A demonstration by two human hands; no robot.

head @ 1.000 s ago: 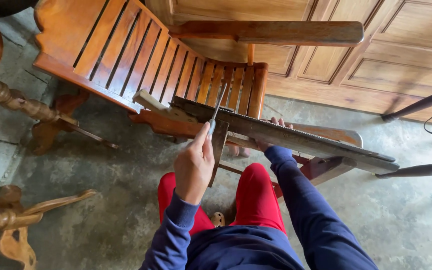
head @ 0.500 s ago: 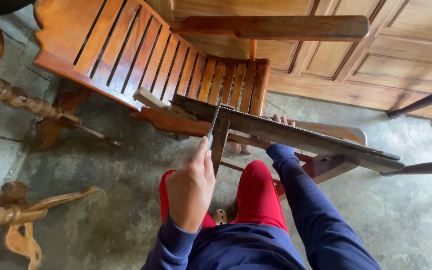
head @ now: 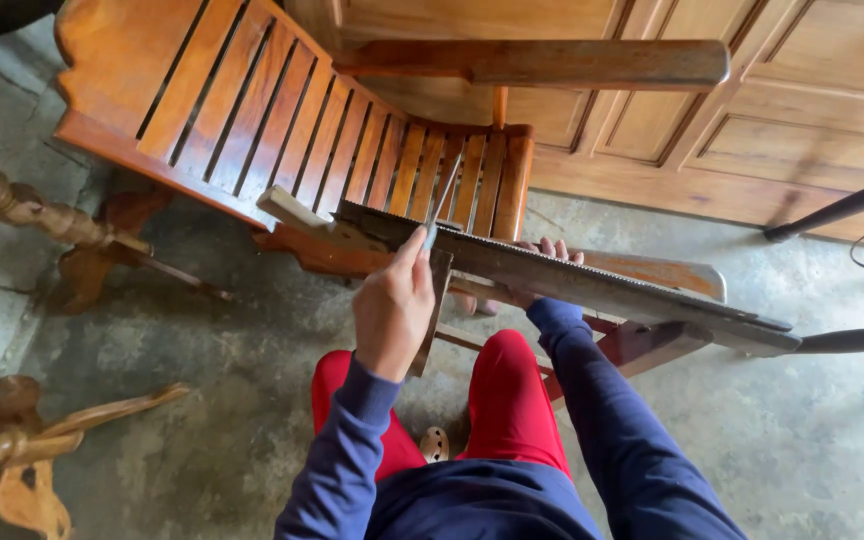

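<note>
A long grey saw blade (head: pixel 602 285) lies edge-up in a wooden clamp across my lap. My left hand (head: pixel 392 312) pinches a thin metal file (head: pixel 442 205), which rests across the blade's toothed edge near its left end and points away from me. My right hand (head: pixel 537 258) grips the blade from behind at its middle. Only its fingertips show above the blade. Red trousers and blue sleeves fill the bottom of the view.
A slatted wooden chair (head: pixel 252 110) lies tipped just beyond the blade, with its armrest (head: pixel 552 62) above. Wooden panelled doors (head: pixel 802 110) stand behind. Turned wooden legs (head: pixel 22 205) lie at the left on the concrete floor, and dark stand legs (head: pixel 852 205) are at the right.
My left hand drew back toward me with the file, then pushed forward again across the blade. The right hand stayed on the blade.
</note>
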